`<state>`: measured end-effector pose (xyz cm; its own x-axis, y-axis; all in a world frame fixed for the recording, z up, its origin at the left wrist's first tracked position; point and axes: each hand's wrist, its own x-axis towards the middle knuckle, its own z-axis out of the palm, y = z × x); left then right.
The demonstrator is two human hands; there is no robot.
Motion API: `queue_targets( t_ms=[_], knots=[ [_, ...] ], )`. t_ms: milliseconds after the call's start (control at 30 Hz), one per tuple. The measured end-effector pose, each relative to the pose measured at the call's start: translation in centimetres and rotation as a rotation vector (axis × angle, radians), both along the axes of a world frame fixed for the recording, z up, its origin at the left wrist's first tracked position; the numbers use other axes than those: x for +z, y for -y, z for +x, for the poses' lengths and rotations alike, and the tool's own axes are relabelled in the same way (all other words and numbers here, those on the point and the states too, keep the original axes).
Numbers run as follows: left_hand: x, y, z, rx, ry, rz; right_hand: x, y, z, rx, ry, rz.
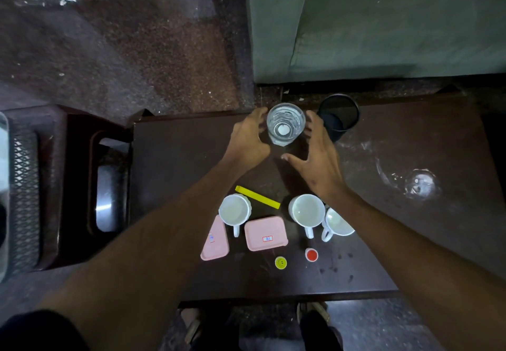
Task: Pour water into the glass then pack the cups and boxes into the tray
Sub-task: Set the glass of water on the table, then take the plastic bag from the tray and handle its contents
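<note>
A clear glass stands near the far edge of the dark table. My left hand is just left of it and my right hand just right of it; both have spread fingers close to the glass, and I cannot tell whether they touch it. Three white cups sit nearer me: one on the left, one in the middle right, one beside it. Two pink boxes lie by them, a tilted one and a flat one.
A black mesh holder stands right of the glass. A yellow strip, a yellow cap and a red cap lie on the table. A wet patch marks the right side. A dark chair stands at the left.
</note>
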<state>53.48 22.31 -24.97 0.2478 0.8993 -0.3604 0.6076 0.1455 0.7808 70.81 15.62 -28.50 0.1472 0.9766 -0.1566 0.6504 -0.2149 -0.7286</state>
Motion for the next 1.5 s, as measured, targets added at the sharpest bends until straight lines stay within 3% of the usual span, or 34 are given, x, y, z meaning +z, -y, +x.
queue_targets(
  t_ms=[367, 700, 900, 1033, 1267, 1500],
  knots=[
    [1.9, 4.3, -7.6, 0.140, -0.052, 0.057, 2.8, 4.6, -0.4, -0.158, 0.082, 0.217],
    [9.1, 6.6, -23.4, 0.349, -0.077, 0.273, 7.6, 1.7, -11.3, -0.084, 0.119, 0.410],
    [13.1, 8.5, -33.6, 0.589, -0.064, 0.419, 11.5, -1.6, -22.8, 0.149, 0.059, 0.438],
    [13.4, 10.7, -39.4, 0.688, -0.088, 0.400, 13.8, -2.9, -31.7, 0.321, 0.067, 0.478],
    [11.6, 12.6, -44.7, 0.524, -0.303, 0.177, 15.1, -5.5, -46.1, 0.650, 0.152, 0.512],
    [10.9, 12.5, -45.5, 0.451, -0.344, 0.084, 13.3, -8.3, -53.6, 0.758, 0.334, 0.450]
  ],
)
